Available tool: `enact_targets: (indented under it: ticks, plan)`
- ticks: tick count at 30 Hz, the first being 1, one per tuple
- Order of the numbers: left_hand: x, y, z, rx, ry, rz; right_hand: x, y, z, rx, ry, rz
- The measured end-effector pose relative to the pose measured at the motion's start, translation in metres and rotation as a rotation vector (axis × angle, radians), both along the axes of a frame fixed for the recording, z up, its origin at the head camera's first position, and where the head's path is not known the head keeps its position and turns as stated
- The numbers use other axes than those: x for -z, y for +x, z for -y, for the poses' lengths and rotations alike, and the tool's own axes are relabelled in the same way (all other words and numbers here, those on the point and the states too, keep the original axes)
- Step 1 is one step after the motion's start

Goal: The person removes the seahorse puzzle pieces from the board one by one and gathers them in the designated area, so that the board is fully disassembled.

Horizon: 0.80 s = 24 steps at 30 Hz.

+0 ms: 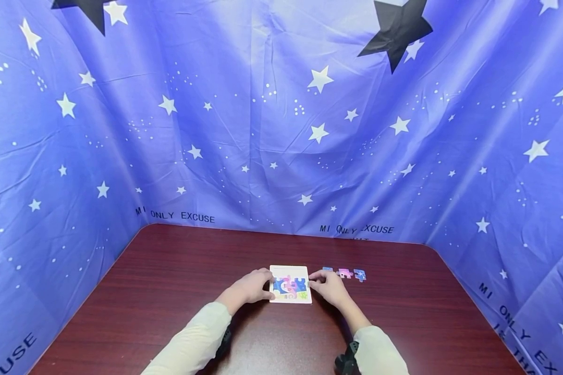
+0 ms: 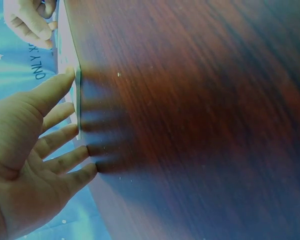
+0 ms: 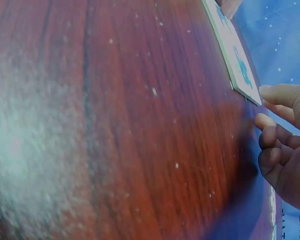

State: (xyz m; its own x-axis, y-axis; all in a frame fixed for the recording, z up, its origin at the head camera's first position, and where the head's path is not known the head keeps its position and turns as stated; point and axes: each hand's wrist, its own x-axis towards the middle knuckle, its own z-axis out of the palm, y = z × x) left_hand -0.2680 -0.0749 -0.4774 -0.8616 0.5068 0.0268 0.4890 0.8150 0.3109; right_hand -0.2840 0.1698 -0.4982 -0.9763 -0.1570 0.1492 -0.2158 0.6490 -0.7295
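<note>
A white-framed jigsaw board [image 1: 288, 270] lies flat on the table, its lower part filled with blue, pink and yellow picture pieces. My left hand [image 1: 253, 285] is at its left edge, fingers spread. In the left wrist view the thumb [image 2: 65, 80] touches the board's edge and the other fingers extend along it, two fingertips reaching past the end. At the opposite edge, my right hand [image 1: 329, 287] has thumb and index finger against the rim. Its remaining fingers [image 3: 270, 150] are loosely curled below the board's corner in the right wrist view, with no piece visible between them.
Right of the board, beyond the right hand, lie loose puzzle pieces: a pink one [image 1: 344, 273], a blue one [image 1: 359, 275] and another blue one [image 1: 327, 269]. The dark red wooden table [image 1: 192, 250] is enclosed by a blue star-printed curtain [image 1: 262, 130].
</note>
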Motion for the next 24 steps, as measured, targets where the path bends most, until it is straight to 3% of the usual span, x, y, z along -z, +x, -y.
enact_targets:
  ticks: [24]
  plan:
    - [0.0015, -0.0004, -0.0009, -0.015, -0.013, 0.020, -0.0012, -0.0003, 0.0101, -0.038, 0.028, 0.052]
